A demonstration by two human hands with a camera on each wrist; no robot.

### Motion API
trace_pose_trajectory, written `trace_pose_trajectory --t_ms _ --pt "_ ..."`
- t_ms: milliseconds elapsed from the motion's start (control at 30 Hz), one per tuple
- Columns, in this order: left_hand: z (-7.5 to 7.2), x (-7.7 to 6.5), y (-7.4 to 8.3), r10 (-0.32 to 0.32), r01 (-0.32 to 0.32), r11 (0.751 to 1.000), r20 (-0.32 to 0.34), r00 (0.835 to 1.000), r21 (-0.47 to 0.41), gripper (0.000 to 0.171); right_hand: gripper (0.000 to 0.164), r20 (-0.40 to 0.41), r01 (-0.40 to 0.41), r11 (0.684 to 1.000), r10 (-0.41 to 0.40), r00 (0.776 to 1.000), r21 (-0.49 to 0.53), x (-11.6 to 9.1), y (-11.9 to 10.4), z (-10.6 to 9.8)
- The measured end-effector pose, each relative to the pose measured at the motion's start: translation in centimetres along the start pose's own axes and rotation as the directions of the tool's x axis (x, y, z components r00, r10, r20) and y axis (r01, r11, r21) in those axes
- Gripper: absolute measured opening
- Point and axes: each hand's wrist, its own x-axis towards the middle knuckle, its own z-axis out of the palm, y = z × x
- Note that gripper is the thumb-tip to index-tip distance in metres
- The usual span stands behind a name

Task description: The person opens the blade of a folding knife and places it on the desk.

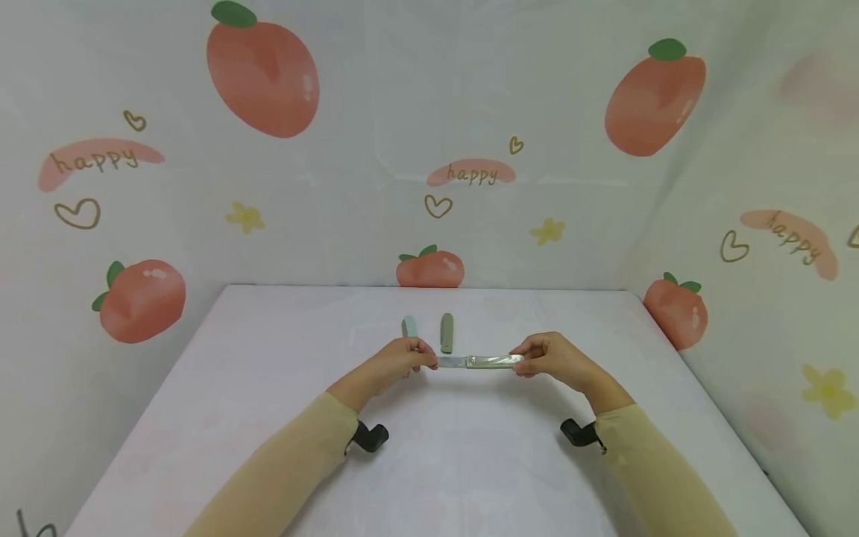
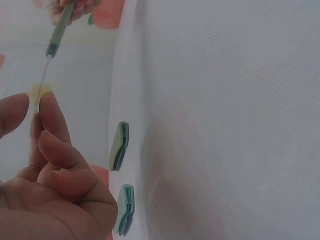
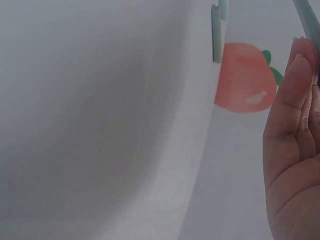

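A folding knife [image 1: 493,362], its blade swung out of the pale green handle, is held level above the table between both hands. My left hand [image 1: 401,362] pinches the blade [image 1: 452,362] near its tip; in the left wrist view the thin blade [image 2: 45,72] runs edge-on toward thumb and fingertips. At the other end, my right hand [image 1: 553,364] grips the handle between thumb and fingers. In the right wrist view only part of the handle [image 3: 306,17] shows above the fingers. Behind the left hand lie an olive green folded knife [image 1: 447,333] and a light teal one [image 1: 409,326], partly hidden.
A white-covered table [image 1: 463,462] lies under the hands, its far edge meeting a fruit-patterned cloth backdrop [image 1: 376,97]. Cloth also hangs at both sides. A black curved piece [image 1: 371,436] sticks out from the left sleeve, and another black piece [image 1: 579,432] from the right sleeve.
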Motion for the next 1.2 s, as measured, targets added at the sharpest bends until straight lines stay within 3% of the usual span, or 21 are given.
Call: trace_pose_trajectory --t_ms 200,400,533,767,1200 --pt "-0.2 0.6 0.6 -0.018 0.019 1.000 -0.039 0.999 0.019 0.013 0.038 0.008 -0.019 1.000 0.019 1.000 -0.005 -0.6 0.5 -0.8" --pt "0.1 1.6 0.8 0.024 -0.016 0.996 -0.091 0.996 0.082 0.014 0.037 0.024 -0.038 0.999 0.038 0.999 -0.001 -1.0 1.4 -1.5" --pt "0.5 2.4 0.9 0.056 -0.040 0.992 -0.138 0.989 0.119 0.016 0.036 0.032 -0.061 0.998 0.061 0.998 -0.006 -1.4 2.2 -1.9" --pt "0.7 3.3 1.3 0.068 -0.028 0.984 -0.224 0.972 0.177 0.019 0.035 0.052 -0.086 0.996 0.085 0.995 0.024 -1.8 2.7 -2.5" --pt "1.4 5.2 1.2 0.114 -0.020 0.951 -0.294 0.949 0.307 0.021 0.033 0.066 -0.155 0.988 0.153 0.986 0.023 -2.4 3.9 -3.3"
